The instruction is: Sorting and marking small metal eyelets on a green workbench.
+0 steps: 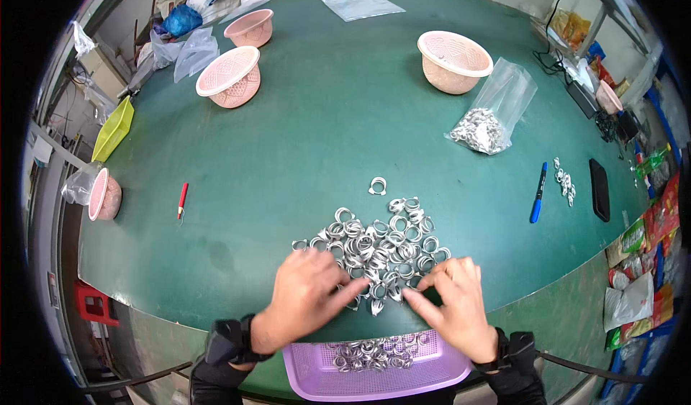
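Observation:
A heap of small silver-grey metal rings (371, 250), each with a little raised tab, lies on the green table near its front edge. My left hand (309, 293) is at the heap's near left side, slightly blurred, thumb stretched toward the rings and apart from the curled fingers. On the near right side, my right hand (455, 301) has its thumb and forefinger apart at the edge of the heap; no ring shows clearly lifted in either hand. Below the hands, a purple plastic basket (302, 369) holds more rings. One single ring (377, 185) lies just beyond the heap.
Pink baskets (230, 78) stand at the far left, another pink basket (453, 63) far right. Beside that lies a clear bag (497, 110) of small metal parts. A blue marker (538, 193), a black phone (599, 189) and a red pen-like tool (183, 200) lie farther out.

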### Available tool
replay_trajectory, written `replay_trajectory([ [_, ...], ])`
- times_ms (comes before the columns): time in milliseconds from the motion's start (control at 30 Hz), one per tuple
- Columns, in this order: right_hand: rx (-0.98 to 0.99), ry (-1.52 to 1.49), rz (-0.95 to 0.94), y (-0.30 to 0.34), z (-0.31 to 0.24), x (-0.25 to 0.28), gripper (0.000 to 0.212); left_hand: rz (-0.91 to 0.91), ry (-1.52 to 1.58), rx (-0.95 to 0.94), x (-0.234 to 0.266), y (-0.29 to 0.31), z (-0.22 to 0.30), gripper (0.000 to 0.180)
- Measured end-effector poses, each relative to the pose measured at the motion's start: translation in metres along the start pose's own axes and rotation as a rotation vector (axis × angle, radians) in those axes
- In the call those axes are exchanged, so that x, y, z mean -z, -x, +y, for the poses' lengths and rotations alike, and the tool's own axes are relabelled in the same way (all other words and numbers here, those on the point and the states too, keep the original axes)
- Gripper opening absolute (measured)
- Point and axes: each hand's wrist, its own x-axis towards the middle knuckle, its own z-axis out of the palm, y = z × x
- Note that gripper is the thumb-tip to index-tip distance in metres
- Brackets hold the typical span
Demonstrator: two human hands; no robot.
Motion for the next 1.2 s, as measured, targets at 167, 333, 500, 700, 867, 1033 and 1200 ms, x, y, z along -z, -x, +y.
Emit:
replay_trajectory([
  [167, 0.046, -0.056, -0.004, 0.02, -0.015, -0.028, 0.017, 0.058, 0.045, 0.106, -0.031, 0.038, 0.037, 0.015],
  [333, 0.113, -0.125, -0.074, 0.036, -0.01, -0.022, 0.015, 0.053, 0.209, 0.181, -0.034, 0.056, 0.043, 0.011],
  [500, 0.015, -0.243, -0.101, 0.038, -0.008, -0.023, 0.02, -0.044, 0.175, 0.162, -0.029, 0.059, 0.039, 0.017],
  [700, -0.083, -0.405, -0.156, 0.035, -0.015, -0.019, 0.034, -0.017, 0.177, 0.161, -0.03, 0.063, 0.037, 0.045],
  [867, -0.376, -1.155, -0.255, 0.049, -0.019, -0.026, 0.037, 0.026, 1.09, 0.475, -0.029, 0.065, 0.049, 0.04],
  [1033, -0.364, -1.545, -0.174, 0.057, -0.022, -0.033, 0.038, 0.106, 1.274, 0.403, -0.031, 0.064, 0.052, 0.035],
  [1200, -0.275, -1.56, -0.15, 0.056, -0.025, -0.032, 0.036, 0.094, 1.166, 0.343, -0.033, 0.069, 0.047, 0.031],
])
